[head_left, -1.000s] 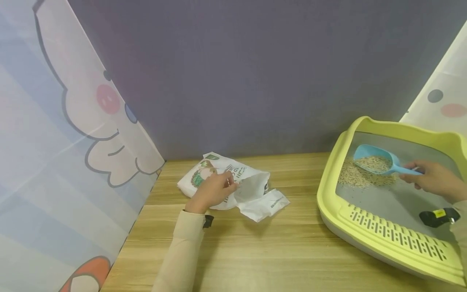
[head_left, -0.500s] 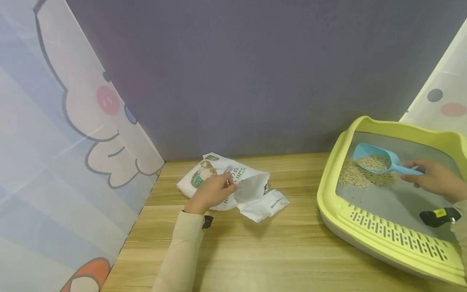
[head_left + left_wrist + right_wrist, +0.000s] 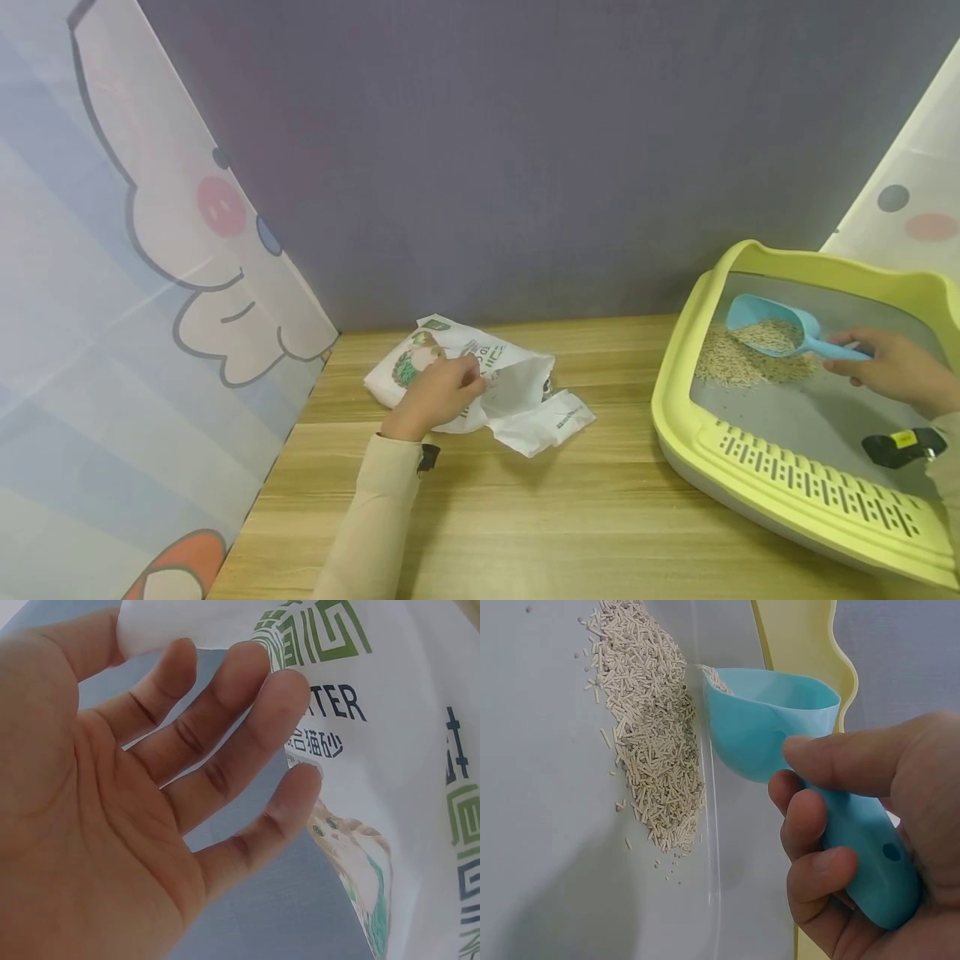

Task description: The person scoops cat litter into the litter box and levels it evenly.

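My left hand (image 3: 438,392) is at the torn mouth of a white cat litter bag (image 3: 517,350) lying on the table. In the left wrist view, the thumb goes behind the lip of the bag (image 3: 352,757) and the fingers (image 3: 281,701) curve in front, pinching that lip. My right hand (image 3: 892,367) grips the handle of a light blue scoop (image 3: 806,325), whose bowl holds litter pellets. The scoop's bowl (image 3: 765,724) is over the grey floor of a litter box (image 3: 678,387), beside a heap of beige pellets (image 3: 652,735).
The litter box has a yellow rim and a slotted front ledge (image 3: 817,483). It stands at the right of the wooden table (image 3: 555,517). A dark grey panel (image 3: 510,167) closes off the back, and a printed curtain (image 3: 150,333) hangs at the left.
The scoop bowl has tilted very slightly in my right hand. My left hand and the bag hold the same place.
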Motion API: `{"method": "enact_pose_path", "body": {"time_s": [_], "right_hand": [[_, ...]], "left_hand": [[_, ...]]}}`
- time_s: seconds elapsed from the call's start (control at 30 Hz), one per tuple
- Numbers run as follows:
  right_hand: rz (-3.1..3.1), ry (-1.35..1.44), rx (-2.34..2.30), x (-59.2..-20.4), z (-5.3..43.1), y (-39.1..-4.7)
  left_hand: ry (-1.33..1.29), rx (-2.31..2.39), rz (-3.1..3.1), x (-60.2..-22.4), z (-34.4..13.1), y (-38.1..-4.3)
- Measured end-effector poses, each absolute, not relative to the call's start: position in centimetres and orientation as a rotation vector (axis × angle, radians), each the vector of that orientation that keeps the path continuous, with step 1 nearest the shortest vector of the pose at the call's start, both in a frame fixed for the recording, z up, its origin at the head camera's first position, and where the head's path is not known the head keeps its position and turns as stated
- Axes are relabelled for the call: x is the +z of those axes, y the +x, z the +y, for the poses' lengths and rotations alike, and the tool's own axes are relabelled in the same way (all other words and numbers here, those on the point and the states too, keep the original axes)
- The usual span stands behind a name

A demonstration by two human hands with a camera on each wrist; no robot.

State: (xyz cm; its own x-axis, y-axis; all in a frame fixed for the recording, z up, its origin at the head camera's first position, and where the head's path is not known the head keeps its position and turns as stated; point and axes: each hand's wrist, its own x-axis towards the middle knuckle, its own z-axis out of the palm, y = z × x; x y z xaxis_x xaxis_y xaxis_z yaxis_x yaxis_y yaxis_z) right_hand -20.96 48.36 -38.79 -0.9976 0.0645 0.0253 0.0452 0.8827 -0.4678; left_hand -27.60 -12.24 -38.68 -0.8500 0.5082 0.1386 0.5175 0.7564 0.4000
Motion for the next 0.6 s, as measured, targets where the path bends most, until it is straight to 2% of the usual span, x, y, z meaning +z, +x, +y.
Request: {"method": "enact_pose_path", "body": {"time_s": [0.6], "right_hand": [[-2.954, -0.091, 0.728, -39.27, 48.86, -21.02]], "left_hand": [[-0.856, -0.666, -2.887, -38.97, -12.00, -27.81]]}}
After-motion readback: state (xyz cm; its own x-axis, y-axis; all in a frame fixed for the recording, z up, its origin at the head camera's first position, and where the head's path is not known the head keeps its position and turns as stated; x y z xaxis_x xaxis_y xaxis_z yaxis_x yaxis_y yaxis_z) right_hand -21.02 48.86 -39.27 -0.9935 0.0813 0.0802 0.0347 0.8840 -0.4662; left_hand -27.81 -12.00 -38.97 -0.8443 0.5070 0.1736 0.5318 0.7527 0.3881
